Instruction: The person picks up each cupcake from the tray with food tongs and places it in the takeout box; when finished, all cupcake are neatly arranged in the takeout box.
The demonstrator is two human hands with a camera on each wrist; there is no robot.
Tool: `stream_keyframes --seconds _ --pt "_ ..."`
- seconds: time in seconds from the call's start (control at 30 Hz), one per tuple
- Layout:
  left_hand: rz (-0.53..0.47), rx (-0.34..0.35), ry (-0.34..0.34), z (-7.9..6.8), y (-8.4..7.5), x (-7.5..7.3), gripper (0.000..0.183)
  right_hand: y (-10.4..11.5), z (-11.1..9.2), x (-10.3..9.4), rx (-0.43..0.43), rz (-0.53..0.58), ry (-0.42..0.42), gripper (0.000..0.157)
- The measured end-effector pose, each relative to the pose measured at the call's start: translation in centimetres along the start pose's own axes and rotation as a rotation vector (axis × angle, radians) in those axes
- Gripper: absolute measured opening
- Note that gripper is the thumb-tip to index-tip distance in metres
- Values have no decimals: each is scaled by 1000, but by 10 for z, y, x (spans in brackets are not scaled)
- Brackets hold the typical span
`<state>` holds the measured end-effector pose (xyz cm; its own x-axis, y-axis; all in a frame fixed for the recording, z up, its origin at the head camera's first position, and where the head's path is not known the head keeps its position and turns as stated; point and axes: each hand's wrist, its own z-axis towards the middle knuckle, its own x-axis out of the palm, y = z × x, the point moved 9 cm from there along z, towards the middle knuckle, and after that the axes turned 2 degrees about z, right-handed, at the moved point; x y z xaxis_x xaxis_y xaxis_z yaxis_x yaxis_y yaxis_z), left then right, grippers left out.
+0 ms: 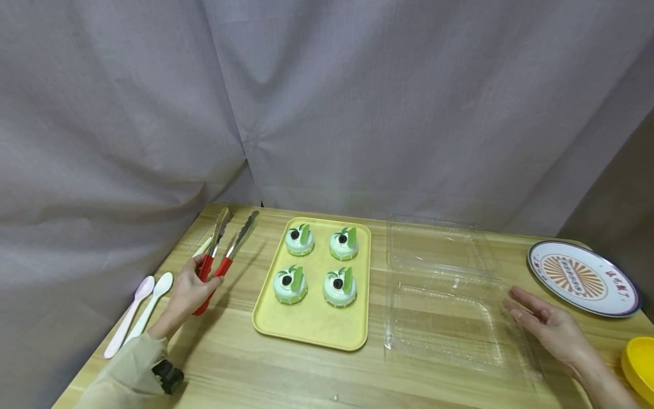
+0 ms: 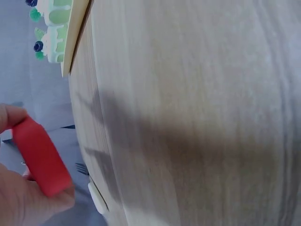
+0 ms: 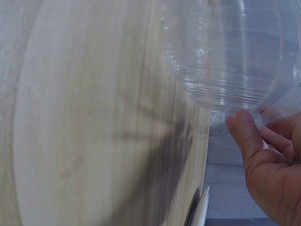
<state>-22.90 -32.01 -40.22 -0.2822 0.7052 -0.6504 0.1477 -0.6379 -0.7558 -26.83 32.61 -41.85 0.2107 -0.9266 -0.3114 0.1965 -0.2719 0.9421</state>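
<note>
My left hand (image 1: 189,289) grips a pair of tongs (image 1: 227,262) by their red handles, the metal arms spread and pointing to the back of the table. One red handle (image 2: 41,155) shows between thumb and fingers in the left wrist view. At the right, my right hand (image 1: 557,332) pinches the side edge of a clear plastic container (image 1: 444,318), its hinged lid lying open toward the back. The thumb (image 3: 245,129) is right at the rim in the right wrist view. Between the hands lies a yellow tray (image 1: 311,332) with several green-and-white cakes (image 1: 339,287) on it.
Two plastic spoons (image 1: 150,307) lie at the left edge, and a fork with a pale handle (image 2: 97,197) is beyond the tongs. A printed plate (image 1: 582,278) sits at the right, with a yellow bowl (image 1: 641,363) in the near corner. Grey curtain (image 1: 357,113) hangs behind.
</note>
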Motion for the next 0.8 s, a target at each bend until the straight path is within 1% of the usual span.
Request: stream_keyframes --seconds 0.07,0.17,0.23,0.33,0.37,0.43,0.5,0.6,0.73,0.8 --pt "-28 0 -20 -1 -3 0 68 -1 0 0 5 10 -2 56" --pt "-102 -8 -41 -2 -6 2 65 -1 0 0 -1 45 2 57" --pt "-146 -20 -53 -2 -7 3 63 -1 0 0 -11 49 4 58" --pt "-188 -38 -51 -3 -10 6 62 -1 0 -1 -18 32 2 57" --pt "-188 -38 -51 -4 -11 7 62 -2 0 -1 -15 36 4 56" --pt "-221 -26 -36 -5 -16 10 60 -3 1 -2 -8 18 0 55" --pt "-252 0 -15 -6 -21 12 56 -5 0 -2 -1 13 0 54" --pt "-283 55 34 -8 -30 17 53 -6 0 -3 5 -10 -4 53" --pt "-251 153 85 -14 -39 20 56 -5 0 -3 2 -37 -10 53" --pt "-213 203 87 -18 -42 20 55 -4 0 -2 -1 -39 -11 53"
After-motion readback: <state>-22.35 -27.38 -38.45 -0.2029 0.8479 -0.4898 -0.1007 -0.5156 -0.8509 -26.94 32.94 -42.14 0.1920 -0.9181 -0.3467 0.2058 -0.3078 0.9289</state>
